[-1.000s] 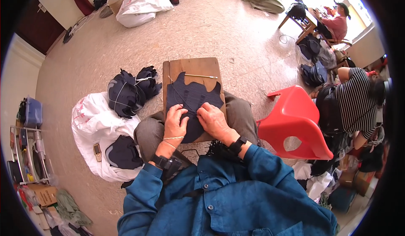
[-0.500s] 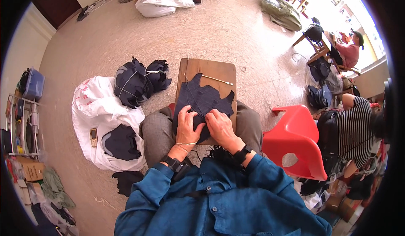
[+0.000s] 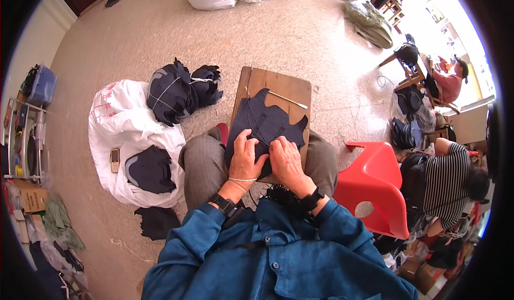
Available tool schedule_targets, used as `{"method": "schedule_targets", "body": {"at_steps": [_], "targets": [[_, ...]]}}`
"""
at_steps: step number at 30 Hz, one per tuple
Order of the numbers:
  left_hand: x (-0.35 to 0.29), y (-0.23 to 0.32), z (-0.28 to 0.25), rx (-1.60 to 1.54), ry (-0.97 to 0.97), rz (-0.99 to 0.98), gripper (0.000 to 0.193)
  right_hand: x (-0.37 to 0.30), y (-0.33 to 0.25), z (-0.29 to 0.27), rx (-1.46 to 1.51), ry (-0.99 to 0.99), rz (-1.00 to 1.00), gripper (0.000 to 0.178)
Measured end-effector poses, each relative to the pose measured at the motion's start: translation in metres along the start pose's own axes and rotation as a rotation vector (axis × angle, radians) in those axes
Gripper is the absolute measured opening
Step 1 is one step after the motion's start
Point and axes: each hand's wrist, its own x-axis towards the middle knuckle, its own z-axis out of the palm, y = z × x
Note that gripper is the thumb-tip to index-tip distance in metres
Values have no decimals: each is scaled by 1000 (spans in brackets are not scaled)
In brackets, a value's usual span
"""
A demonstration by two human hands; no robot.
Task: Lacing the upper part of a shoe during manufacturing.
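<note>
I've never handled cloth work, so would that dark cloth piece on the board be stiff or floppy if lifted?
The dark cloth piece would probably droop, since it looks like thin fabric. It is likely light for its size, being sheet-like. It seems unlikely to roll, lying spread over the wooden board.

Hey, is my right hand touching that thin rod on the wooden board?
Apart: the head view shows dark cloth lying between the right hand and the thin rod.

Left hand [image 3: 246, 162] close beside right hand [image 3: 287, 162], both curled.
</note>
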Motion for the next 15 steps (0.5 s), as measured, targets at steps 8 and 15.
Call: {"method": "schedule_targets", "body": {"at_steps": [8,15], "targets": [[1,2,-2,24,-17,-8,47,2,6,-2,97,-5,-18,11],[2,4,-1,33,4,-12,46,4,11,-5,142,4,-69,9]]}}
